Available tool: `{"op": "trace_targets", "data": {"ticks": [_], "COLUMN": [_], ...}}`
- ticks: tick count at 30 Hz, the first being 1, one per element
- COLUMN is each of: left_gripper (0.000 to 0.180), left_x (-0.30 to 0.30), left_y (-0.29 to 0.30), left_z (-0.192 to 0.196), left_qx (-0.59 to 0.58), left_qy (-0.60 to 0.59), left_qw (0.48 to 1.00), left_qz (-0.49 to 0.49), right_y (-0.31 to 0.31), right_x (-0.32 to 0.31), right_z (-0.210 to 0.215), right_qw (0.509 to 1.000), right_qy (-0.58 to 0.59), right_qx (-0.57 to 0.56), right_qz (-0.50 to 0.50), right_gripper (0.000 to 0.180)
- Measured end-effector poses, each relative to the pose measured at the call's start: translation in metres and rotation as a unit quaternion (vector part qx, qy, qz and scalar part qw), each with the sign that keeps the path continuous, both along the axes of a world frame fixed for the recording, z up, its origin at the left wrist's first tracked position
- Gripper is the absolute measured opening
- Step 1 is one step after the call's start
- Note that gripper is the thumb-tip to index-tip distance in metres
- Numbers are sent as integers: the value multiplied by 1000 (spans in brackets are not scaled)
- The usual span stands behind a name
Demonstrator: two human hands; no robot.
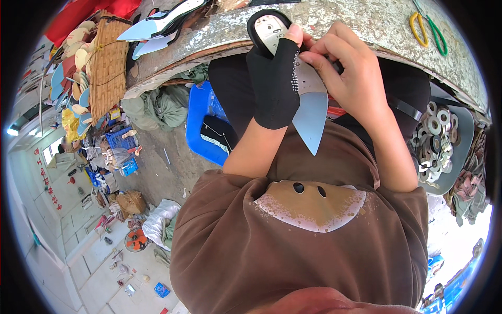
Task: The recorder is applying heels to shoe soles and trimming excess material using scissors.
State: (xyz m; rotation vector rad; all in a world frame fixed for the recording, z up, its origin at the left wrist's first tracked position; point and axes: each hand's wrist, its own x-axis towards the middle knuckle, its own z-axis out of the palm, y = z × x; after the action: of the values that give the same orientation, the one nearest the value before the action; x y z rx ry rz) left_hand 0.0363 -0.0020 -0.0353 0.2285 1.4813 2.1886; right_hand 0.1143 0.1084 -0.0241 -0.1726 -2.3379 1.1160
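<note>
My left hand [277, 86], in a black glove that leaves the fingertips bare, grips a shoe insole [312, 120] by its middle. The insole has a pointed light blue toe directed toward me. Its heel is pale with black edging [254, 23] and rests at the table's front edge. My right hand [348, 68] has thumb and fingers pinched together at the insole's side, near the left fingertips; whatever they pinch is hidden. Further left on the table lie several more insoles [151, 30], pale blue, white and black.
Scissors [430, 32] with yellow and green handles lie at the right of the worn table [219, 29]. Below, on the right, a grey bin [465, 152] holds many tape rolls. A blue basin [194, 133] stands left of my legs. Shoe parts pile beside a woven bamboo panel [109, 68].
</note>
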Motion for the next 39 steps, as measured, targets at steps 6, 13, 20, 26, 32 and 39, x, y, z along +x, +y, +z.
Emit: {"op": "trace_targets", "data": {"ticks": [6, 13, 20, 26, 32, 39], "left_gripper": [23, 22, 20, 24, 22, 31], "left_x": [9, 12, -17, 2, 10, 11], "left_y": [5, 4, -21, -32, -28, -15], "left_z": [2, -6, -23, -16, -20, -19], "left_qx": [-57, -32, -40, 15, -19, -140], "left_qy": [21, 41, 393, 416, 478, 438], "left_qw": [998, 997, 901, 907, 878, 881], "left_qz": [27, 50, -180, -68, -4, -111], "right_y": [-2, -4, 16, -3, -6, 9], "right_x": [18, 32, 36, 40, 36, 27], "right_z": [-42, -56, -32, -38, -30, -51], "right_qw": [998, 997, 996, 855, 988, 986], "right_qy": [24, -48, -59, -22, 66, -4], "right_qx": [41, 9, -73, -511, -139, -166], "right_qz": [-37, -54, 7, 91, 8, 30], "right_gripper": [19, 19, 13, 27, 13, 16]}}
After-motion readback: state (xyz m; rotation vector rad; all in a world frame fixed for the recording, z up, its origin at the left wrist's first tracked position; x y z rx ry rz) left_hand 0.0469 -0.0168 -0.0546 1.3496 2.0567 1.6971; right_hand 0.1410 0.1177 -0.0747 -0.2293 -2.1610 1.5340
